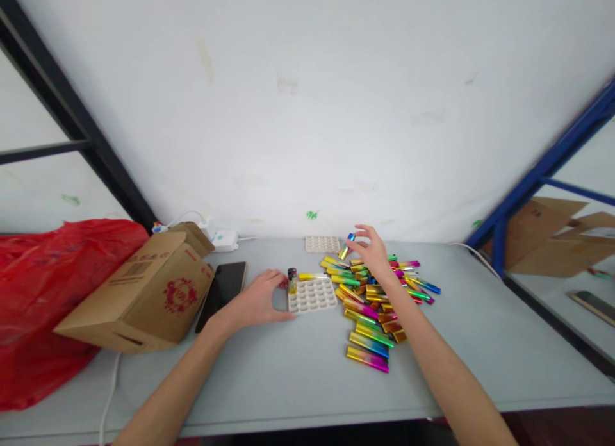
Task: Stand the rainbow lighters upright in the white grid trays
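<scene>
My left hand [259, 298] is at the left end of a white tray [312, 297] with rows of small pockets. Its thumb and fingers are spread around the tray's near and far left corners. A lighter with a black top [292, 281] stands upright in the tray's far left corner, beside my fingertips. My right hand [369, 248] pinches a shiny blue-and-gold lighter [346, 246] above the far left side of a pile of similar metallic lighters [362, 307]. One yellow-and-silver lighter [312, 277] lies along the tray's far edge.
A second white pocketed tray [322, 243] lies near the wall. To the left are a dark phone [223, 292], a cardboard box [144, 286], a red plastic bag [57, 292] and a white power adapter [224, 241]. A blue metal frame [542, 170] stands on the right.
</scene>
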The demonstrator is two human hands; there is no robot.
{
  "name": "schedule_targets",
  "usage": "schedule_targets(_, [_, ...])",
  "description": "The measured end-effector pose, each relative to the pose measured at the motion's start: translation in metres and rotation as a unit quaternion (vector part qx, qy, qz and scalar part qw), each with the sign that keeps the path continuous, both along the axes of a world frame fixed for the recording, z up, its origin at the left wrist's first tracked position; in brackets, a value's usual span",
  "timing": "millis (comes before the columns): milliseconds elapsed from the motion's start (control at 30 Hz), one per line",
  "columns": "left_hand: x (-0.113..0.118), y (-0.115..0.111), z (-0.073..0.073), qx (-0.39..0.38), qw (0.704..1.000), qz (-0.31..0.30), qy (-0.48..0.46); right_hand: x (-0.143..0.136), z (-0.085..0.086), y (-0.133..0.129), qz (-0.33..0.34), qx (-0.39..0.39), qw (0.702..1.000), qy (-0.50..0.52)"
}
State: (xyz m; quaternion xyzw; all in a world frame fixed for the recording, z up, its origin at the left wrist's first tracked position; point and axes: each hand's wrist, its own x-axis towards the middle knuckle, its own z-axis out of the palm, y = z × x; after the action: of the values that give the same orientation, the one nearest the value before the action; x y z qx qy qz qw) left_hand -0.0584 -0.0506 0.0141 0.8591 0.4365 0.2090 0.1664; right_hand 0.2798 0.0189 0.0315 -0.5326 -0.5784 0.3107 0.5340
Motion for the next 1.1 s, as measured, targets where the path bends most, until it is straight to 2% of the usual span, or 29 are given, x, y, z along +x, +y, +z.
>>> schedule_targets(67, [0.000, 0.000, 0.000, 0.000, 1.000, -0.002, -0.004, -0.008, 0.004, -0.013, 0.054, -0.020, 0.995, 0.081])
schedule_targets(167, [-0.001, 0.001, -0.001, 0.001, 1.000, -0.004, -0.007, -0.025, 0.005, -0.034, 0.128, -0.073, 0.979, 0.141])
schedule_targets(333, [-0.002, 0.002, -0.002, -0.004, 1.000, -0.007, -0.006, -0.051, -0.001, -0.059, 0.211, -0.123, 0.953, 0.180])
schedule_targets(500, [-0.002, 0.001, -0.001, -0.013, 1.000, -0.003, 0.005, -0.063, 0.000, -0.073, 0.268, -0.163, 0.923, 0.224])
schedule_targets(567, [-0.002, 0.001, -0.001, -0.010, 1.000, 0.000, 0.007, -0.067, 0.001, -0.076, 0.271, -0.191, 0.918, 0.218])
schedule_targets(667, [-0.002, 0.001, 0.001, -0.011, 1.000, -0.001, 0.011, -0.073, -0.003, -0.076, 0.231, -0.218, 0.931, 0.181])
schedule_targets(800, [-0.001, 0.000, 0.003, -0.017, 1.000, 0.002, 0.015, -0.078, -0.010, -0.075, 0.182, -0.198, 0.954, 0.135])
schedule_targets(967, [0.000, -0.001, 0.004, -0.027, 0.999, 0.009, 0.018, -0.076, -0.011, -0.077, 0.172, -0.162, 0.965, 0.114])
schedule_targets(1100, [0.000, -0.001, 0.005, -0.018, 1.000, 0.005, 0.011, -0.073, -0.012, -0.077, 0.174, -0.160, 0.966, 0.104])
